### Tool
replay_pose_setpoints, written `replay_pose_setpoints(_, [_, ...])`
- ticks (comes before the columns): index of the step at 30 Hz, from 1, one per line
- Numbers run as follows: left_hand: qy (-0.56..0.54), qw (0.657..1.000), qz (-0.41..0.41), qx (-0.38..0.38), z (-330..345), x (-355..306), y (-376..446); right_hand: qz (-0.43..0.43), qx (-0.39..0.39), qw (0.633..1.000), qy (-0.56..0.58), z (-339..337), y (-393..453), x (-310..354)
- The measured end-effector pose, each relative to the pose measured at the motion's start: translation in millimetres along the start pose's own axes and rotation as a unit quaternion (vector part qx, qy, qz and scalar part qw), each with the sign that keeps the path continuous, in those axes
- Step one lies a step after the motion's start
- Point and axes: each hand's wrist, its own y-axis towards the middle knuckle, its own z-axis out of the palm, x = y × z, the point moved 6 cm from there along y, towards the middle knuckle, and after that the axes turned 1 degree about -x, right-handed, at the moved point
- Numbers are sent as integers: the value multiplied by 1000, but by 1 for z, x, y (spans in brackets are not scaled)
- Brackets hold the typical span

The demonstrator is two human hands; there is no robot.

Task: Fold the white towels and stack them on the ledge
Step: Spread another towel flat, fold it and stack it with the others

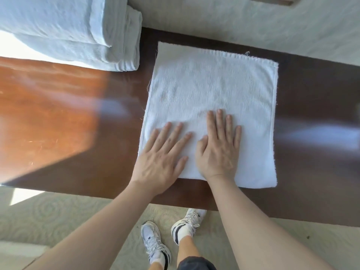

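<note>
My left hand [161, 158] and right hand [219, 151] lie flat, fingers [220, 118] spread, gripping nothing, on the towel's [214, 84] near edge; it stretches away from me.

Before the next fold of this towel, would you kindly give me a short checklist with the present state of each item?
1. Towel lies flat on the ledge: ok, only a slight ripple near the fingers.
2. Left hand flat on the towel's near left part: ok.
3. Right hand flat on the towel: ok.
4. Edges aligned: cannot tell; the far left corner sticks out past the top layer.
5. Room on the ledge beside the towel: ok, bare wood on both sides.
6. Stack of folded towels stands apart at the far left: ok.
</note>
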Motion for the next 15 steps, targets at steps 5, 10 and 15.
replay_pose_setpoints(5, [-17,999,-48,6,-9,46,-1,-1,0,1000,-2,-1,-1,0])
replay_pose_setpoints(10, [-62,994,-79,-51,-29,43,53,2,2,1000,-1,-1,-1,0])
replay_pose_setpoints(15, [34,998,-36,32,-14,46,125,-6,19,999,-29,2,-1,-2])
